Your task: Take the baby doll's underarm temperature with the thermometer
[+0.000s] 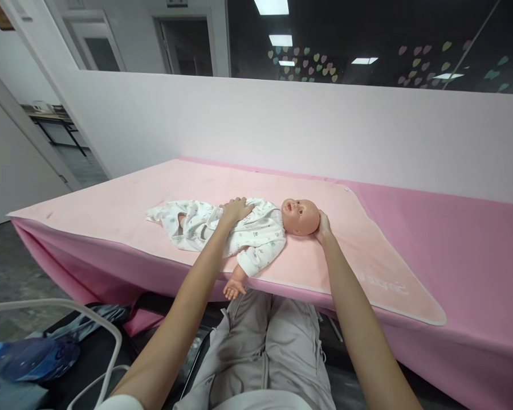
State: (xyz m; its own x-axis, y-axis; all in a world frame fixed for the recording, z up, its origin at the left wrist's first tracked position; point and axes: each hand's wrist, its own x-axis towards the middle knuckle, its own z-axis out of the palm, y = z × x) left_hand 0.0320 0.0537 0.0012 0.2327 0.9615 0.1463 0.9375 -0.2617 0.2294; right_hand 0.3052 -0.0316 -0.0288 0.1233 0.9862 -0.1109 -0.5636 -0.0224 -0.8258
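Observation:
A baby doll (263, 222) in white patterned clothes lies on its back on a pale pink mat (333, 273), its head to the right. My left hand (238, 209) rests flat across the doll's middle, fingers stretched over the cloth. Cupped around the crown of the doll's bare head (301, 216) is my right hand (323, 226), its fingers partly hidden behind the head. One doll arm (236, 283) hangs over the near edge of the mat, palm up. The legs of the clothes (175, 219) stretch out to the left.
A pink cloth (465, 245) covers the table beneath the mat. Behind it stands a white wall (308, 136) with a dark window above. At lower left are a plastic bottle (34, 356) and a white curved tube (106, 324). A doorway opens at far left.

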